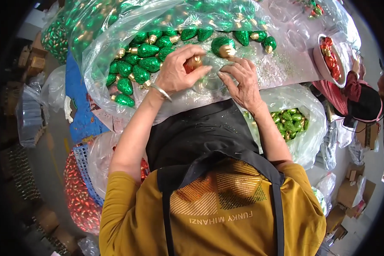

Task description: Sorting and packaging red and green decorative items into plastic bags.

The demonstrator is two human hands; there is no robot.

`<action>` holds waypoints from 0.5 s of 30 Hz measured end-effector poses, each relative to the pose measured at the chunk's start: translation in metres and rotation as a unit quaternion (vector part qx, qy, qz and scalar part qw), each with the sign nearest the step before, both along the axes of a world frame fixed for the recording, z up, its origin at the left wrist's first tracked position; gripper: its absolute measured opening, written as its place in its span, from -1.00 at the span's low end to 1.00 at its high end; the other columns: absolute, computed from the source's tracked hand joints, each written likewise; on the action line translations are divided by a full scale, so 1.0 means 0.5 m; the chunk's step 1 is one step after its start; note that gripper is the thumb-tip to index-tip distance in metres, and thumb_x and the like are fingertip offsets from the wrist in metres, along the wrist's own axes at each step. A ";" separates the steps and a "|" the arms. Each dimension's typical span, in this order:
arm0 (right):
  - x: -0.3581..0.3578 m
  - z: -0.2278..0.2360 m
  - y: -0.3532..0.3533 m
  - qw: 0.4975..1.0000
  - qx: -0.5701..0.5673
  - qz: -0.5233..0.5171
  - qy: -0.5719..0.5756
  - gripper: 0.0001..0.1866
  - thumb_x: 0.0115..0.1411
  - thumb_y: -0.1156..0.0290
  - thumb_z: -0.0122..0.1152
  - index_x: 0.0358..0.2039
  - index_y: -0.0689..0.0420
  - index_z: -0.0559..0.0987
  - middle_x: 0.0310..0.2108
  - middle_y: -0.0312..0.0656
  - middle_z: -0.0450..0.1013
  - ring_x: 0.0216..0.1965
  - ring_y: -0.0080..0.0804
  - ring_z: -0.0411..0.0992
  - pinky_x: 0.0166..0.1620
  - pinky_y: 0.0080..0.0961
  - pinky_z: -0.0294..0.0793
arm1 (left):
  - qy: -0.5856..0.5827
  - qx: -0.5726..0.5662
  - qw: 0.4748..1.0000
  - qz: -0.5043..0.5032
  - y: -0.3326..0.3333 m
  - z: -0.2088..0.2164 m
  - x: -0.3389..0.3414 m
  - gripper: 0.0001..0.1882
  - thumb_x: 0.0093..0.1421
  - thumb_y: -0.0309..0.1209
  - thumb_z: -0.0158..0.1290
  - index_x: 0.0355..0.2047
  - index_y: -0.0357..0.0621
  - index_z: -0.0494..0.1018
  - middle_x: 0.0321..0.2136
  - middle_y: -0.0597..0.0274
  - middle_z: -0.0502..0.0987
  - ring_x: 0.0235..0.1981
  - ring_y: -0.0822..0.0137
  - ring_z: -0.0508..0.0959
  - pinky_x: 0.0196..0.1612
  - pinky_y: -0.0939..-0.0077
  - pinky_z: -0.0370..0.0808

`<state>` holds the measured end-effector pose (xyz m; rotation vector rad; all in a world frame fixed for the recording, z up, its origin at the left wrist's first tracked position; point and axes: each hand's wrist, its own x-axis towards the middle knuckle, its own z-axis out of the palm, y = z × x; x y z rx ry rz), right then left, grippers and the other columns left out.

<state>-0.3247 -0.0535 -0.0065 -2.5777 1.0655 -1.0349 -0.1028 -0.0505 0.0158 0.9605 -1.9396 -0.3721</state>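
Observation:
My left hand (179, 71) is curled, with fingers and thumb around a red bulb ornament with a gold cap (193, 63), mostly hidden by the fingers. To its right, my right hand (242, 82) has bent fingers held apart, and nothing shows in its grasp. Just beyond its fingertips is a green bulb ornament with a gold cap (223, 46), looking larger than the others; whether the fingers touch it I cannot tell. A clear plastic piece (209, 81) shows faintly between the hands. Several glittery green bulb ornaments (147, 50) lie in the clear plastic bag (91, 64) beyond my left hand.
A white bowl of red ornaments (320, 64) stands at the far right, near another person (354, 96). Below my right forearm is a bag of small green ornaments (290, 123). At lower left are a blue crate (83, 160) and a sack of red ornaments (79, 192).

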 end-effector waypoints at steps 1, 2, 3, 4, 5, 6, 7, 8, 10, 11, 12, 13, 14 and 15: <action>-0.002 0.004 -0.003 1.000 0.020 0.000 -0.008 -0.82 0.09 0.28 0.24 -0.38 0.12 0.56 -0.34 -0.19 0.48 -0.09 -0.23 0.38 0.06 -0.18 0.19 | 0.002 0.024 1.000 -0.011 0.010 -0.004 0.007 -0.62 -0.06 -0.46 0.27 -0.20 -0.22 0.45 -0.20 0.11 0.52 -0.15 0.19 0.54 -0.08 0.42 0.47; -0.004 0.006 -0.007 0.999 0.041 0.003 -0.014 -0.82 0.09 0.28 0.24 -0.39 0.12 0.56 -0.35 -0.19 0.48 -0.08 -0.23 0.38 0.07 -0.19 0.19 | 0.005 0.048 0.999 -0.019 0.022 -0.010 0.013 -0.64 -0.05 -0.45 0.27 -0.22 -0.22 0.46 -0.21 0.10 0.53 -0.13 0.17 0.54 -0.06 0.39 0.46; -0.004 0.010 -0.009 0.999 0.046 -0.001 -0.018 -0.82 0.09 0.28 0.24 -0.39 0.12 0.56 -0.35 -0.19 0.48 -0.08 -0.23 0.38 0.07 -0.19 0.19 | 0.008 0.071 0.997 -0.027 0.031 -0.014 0.018 -0.66 -0.05 -0.44 0.27 -0.24 -0.22 0.47 -0.21 0.10 0.53 -0.11 0.15 0.54 -0.05 0.35 0.46; -0.005 0.015 -0.008 0.999 0.041 0.012 -0.021 -0.83 0.10 0.29 0.23 -0.38 0.12 0.56 -0.34 -0.18 0.49 -0.09 -0.24 0.39 0.06 -0.20 0.21 | 0.006 0.077 0.997 -0.030 0.039 -0.018 0.021 -0.66 -0.05 -0.44 0.27 -0.24 -0.22 0.47 -0.21 0.10 0.53 -0.11 0.15 0.54 -0.05 0.35 0.46; -0.005 0.019 -0.008 0.999 0.036 0.025 -0.023 -0.83 0.11 0.29 0.22 -0.37 0.12 0.57 -0.34 -0.17 0.50 -0.09 -0.24 0.41 0.05 -0.20 0.24 | -0.011 0.050 0.999 -0.004 0.046 -0.022 0.025 -0.67 -0.04 -0.42 0.26 -0.24 -0.21 0.48 -0.23 0.11 0.53 -0.09 0.15 0.53 -0.03 0.35 0.44; -0.005 0.018 -0.008 0.998 0.031 0.039 -0.024 -0.83 0.12 0.30 0.22 -0.37 0.12 0.57 -0.33 -0.17 0.50 -0.09 -0.25 0.42 0.05 -0.21 0.27 | -0.028 0.021 0.999 0.023 0.054 -0.025 0.029 -0.68 -0.03 -0.41 0.26 -0.25 -0.21 0.48 -0.24 0.11 0.54 -0.07 0.15 0.52 0.00 0.34 0.42; -0.010 0.015 -0.014 0.998 0.034 0.040 -0.024 -0.83 0.12 0.30 0.22 -0.37 0.12 0.57 -0.33 -0.17 0.50 -0.09 -0.25 0.42 0.05 -0.21 0.27 | -0.043 -0.009 0.998 0.052 0.061 -0.028 0.028 -0.69 -0.02 -0.40 0.26 -0.26 -0.20 0.48 -0.25 0.11 0.54 -0.05 0.15 0.52 0.02 0.33 0.40; -0.018 0.010 -0.024 0.991 0.073 0.040 -0.105 -0.82 0.13 0.30 0.21 -0.34 0.14 0.58 -0.32 -0.15 0.51 -0.10 -0.23 0.43 0.03 -0.22 0.30 | -0.042 -0.006 0.998 0.053 0.073 -0.027 0.025 -0.69 -0.02 -0.40 0.26 -0.26 -0.20 0.48 -0.25 0.11 0.54 -0.05 0.15 0.52 0.02 0.33 0.40; -0.035 0.003 -0.056 0.953 0.147 0.042 -0.263 -0.79 0.15 0.30 0.18 -0.29 0.16 0.59 -0.29 -0.12 0.52 -0.11 -0.21 0.46 0.01 -0.25 0.37 | -0.132 -0.041 0.986 0.091 0.097 -0.019 0.016 -0.73 -0.01 -0.40 0.24 -0.29 -0.19 0.49 -0.28 0.14 0.54 -0.05 0.15 0.51 0.06 0.33 0.36; -0.045 0.012 -0.082 0.953 0.149 0.046 -0.261 -0.79 0.15 0.30 0.18 -0.29 0.16 0.59 -0.29 -0.12 0.52 -0.11 -0.21 0.46 0.01 -0.25 0.37 | -0.177 -0.059 0.976 0.112 0.103 -0.018 0.015 -0.75 0.00 -0.40 0.23 -0.30 -0.18 0.50 -0.29 0.15 0.55 -0.04 0.15 0.50 0.08 0.33 0.34; -0.052 0.034 -0.112 0.966 0.166 -0.023 -0.198 -0.74 0.17 0.27 0.16 -0.25 0.18 0.58 -0.26 -0.08 0.52 -0.11 -0.19 0.47 0.00 -0.28 0.39 | -0.179 -0.057 0.975 0.116 0.107 -0.020 0.019 -0.75 0.00 -0.40 0.23 -0.30 -0.18 0.50 -0.29 0.15 0.55 -0.04 0.15 0.50 0.08 0.33 0.34; -0.048 0.041 -0.143 0.970 0.181 -0.090 -0.134 -0.69 0.19 0.23 0.13 -0.20 0.20 0.57 -0.23 -0.05 0.52 -0.12 -0.16 0.48 -0.02 -0.31 0.42 | -0.196 -0.050 0.972 0.117 0.110 -0.024 0.028 -0.77 0.01 -0.41 0.22 -0.31 -0.18 0.50 -0.30 0.16 0.54 -0.06 0.16 0.50 0.08 0.33 0.33; -0.031 0.023 -0.174 0.974 0.200 -0.070 -0.081 -0.64 0.19 0.17 0.13 -0.18 0.21 0.56 -0.24 0.00 0.52 -0.11 -0.11 0.47 -0.02 -0.30 0.42 | -0.210 -0.045 0.970 0.111 0.109 -0.027 0.035 -0.79 0.02 -0.42 0.21 -0.32 -0.17 0.50 -0.30 0.17 0.54 -0.07 0.16 0.50 0.08 0.33 0.31; -0.005 -0.005 -0.210 0.974 0.218 -0.049 -0.027 -0.59 0.19 0.11 0.12 -0.16 0.23 0.54 -0.24 0.04 0.51 -0.10 -0.06 0.46 -0.02 -0.30 0.42 | -0.225 -0.040 0.968 0.106 0.108 -0.028 0.040 -0.82 0.03 -0.44 0.19 -0.33 -0.16 0.50 -0.31 0.18 0.54 -0.09 0.17 0.50 0.08 0.34 0.30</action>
